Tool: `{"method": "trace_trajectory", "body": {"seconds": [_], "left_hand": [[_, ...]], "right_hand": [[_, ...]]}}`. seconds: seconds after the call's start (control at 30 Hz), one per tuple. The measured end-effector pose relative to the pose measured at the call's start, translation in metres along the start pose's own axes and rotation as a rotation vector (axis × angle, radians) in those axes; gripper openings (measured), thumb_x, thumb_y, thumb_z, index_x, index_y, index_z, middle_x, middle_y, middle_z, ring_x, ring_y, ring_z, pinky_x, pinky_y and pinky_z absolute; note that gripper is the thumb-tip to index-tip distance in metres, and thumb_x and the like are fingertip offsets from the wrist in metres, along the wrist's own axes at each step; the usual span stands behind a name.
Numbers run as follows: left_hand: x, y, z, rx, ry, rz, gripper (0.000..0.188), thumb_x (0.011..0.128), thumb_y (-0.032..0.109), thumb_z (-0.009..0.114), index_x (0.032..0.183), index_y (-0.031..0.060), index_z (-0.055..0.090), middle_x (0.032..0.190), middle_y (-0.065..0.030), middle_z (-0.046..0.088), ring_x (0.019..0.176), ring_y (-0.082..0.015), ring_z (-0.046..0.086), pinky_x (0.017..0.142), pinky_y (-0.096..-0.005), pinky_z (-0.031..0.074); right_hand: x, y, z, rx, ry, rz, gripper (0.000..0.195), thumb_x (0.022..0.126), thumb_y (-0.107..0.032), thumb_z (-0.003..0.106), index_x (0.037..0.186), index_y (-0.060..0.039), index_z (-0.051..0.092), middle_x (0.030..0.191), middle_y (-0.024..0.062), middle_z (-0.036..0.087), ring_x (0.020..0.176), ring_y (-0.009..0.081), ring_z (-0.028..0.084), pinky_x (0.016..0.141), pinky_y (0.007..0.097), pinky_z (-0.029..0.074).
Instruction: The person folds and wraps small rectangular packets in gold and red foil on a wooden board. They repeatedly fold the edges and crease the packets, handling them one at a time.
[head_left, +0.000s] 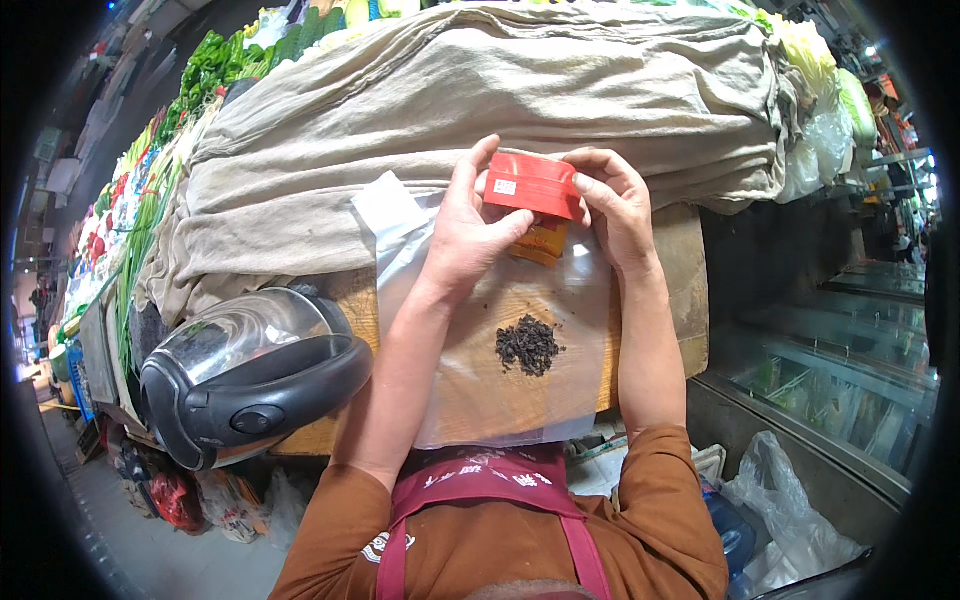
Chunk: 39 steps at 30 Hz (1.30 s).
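Between my two hands is a small red packet (534, 184) with a printed white square on it. My left hand (472, 225) grips its left end, thumb below and index finger raised. At the right end, the thumb and fingers of my right hand (619, 202) pinch it. An orange-yellow packet (541, 244) shows just beneath, partly hidden by the red one; I cannot tell whether it is held or lying down. Nearer to me, a small heap of dark, curled dry leaves (529, 345), like tea, lies on a clear plastic bag (480, 405) spread over a wooden board (360, 296).
A glass electric kettle (255, 367) with a black handle stands left of my left forearm. Beige cloth (480, 97) covers a mound beyond the board. Green onions (142, 247) and peppers (210, 67) line the left; napa cabbage (806, 56) is far right. Glass-topped cases (832, 352) stand at right.
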<state>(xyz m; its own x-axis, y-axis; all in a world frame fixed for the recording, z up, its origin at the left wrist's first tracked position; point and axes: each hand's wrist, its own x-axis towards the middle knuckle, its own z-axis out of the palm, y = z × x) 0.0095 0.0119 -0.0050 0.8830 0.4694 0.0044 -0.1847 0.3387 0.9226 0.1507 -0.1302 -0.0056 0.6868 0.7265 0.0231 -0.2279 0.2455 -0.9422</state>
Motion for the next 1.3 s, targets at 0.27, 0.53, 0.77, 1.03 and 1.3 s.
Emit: {"method": "trace_trajectory", "body": {"seconds": [0.27, 0.53, 0.77, 1.03, 1.3], "left_hand": [[-0.0003, 0.0026, 0.0002, -0.053, -0.026, -0.054, 0.078, 0.084, -0.011, 0.063, 0.152, 0.0028, 0.026, 0.127, -0.0127, 0.059, 0.117, -0.0169, 0.056, 0.103, -0.0322, 0.045], [-0.0006, 0.0048, 0.0009, -0.060, -0.031, -0.051, 0.071, 0.087, -0.011, 0.061, 0.149, 0.0031, 0.030, 0.126, -0.0125, 0.059, 0.112, -0.0161, 0.059, 0.095, -0.0312, 0.051], [-0.0003, 0.0037, 0.0024, -0.097, -0.011, -0.043, 0.075, 0.086, -0.003, 0.069, 0.150, 0.0039, 0.029, 0.119, -0.0107, 0.064, 0.103, -0.0164, 0.063, 0.092, -0.0312, 0.053], [0.0003, 0.0044, -0.0005, -0.086, -0.023, -0.072, 0.072, 0.091, 0.003, 0.067, 0.152, 0.0036, 0.029, 0.116, -0.0107, 0.065, 0.095, -0.0152, 0.066, 0.084, -0.0280, 0.054], [0.0002, 0.0038, -0.0015, -0.086, -0.021, -0.068, 0.072, 0.090, 0.003, 0.068, 0.151, 0.0024, 0.030, 0.111, -0.0109, 0.067, 0.092, -0.0160, 0.067, 0.082, -0.0275, 0.054]], "right_hand": [[0.0001, 0.0045, -0.0040, -0.047, -0.043, -0.007, 0.021, 0.092, -0.005, 0.066, 0.113, -0.0004, 0.065, 0.107, 0.0064, 0.072, 0.084, 0.0050, 0.063, 0.064, 0.0182, 0.047], [0.0017, 0.0042, -0.0005, -0.074, -0.015, -0.035, 0.022, 0.092, -0.006, 0.065, 0.113, -0.0009, 0.068, 0.101, 0.0040, 0.072, 0.074, 0.0016, 0.058, 0.057, 0.0165, 0.042], [0.0023, 0.0075, -0.0059, -0.079, -0.033, -0.033, 0.021, 0.092, -0.004, 0.064, 0.113, -0.0017, 0.068, 0.106, 0.0041, 0.072, 0.074, 0.0010, 0.058, 0.057, 0.0163, 0.042], [-0.0003, 0.0011, -0.0074, -0.104, -0.039, 0.069, 0.023, 0.091, -0.002, 0.062, 0.113, 0.0043, 0.065, 0.115, 0.0110, 0.069, 0.100, 0.0129, 0.064, 0.089, 0.0263, 0.051], [0.0005, 0.0029, -0.0077, -0.116, -0.041, 0.026, 0.022, 0.091, -0.003, 0.063, 0.112, 0.0014, 0.067, 0.110, 0.0073, 0.071, 0.088, 0.0076, 0.062, 0.075, 0.0216, 0.048]]}}
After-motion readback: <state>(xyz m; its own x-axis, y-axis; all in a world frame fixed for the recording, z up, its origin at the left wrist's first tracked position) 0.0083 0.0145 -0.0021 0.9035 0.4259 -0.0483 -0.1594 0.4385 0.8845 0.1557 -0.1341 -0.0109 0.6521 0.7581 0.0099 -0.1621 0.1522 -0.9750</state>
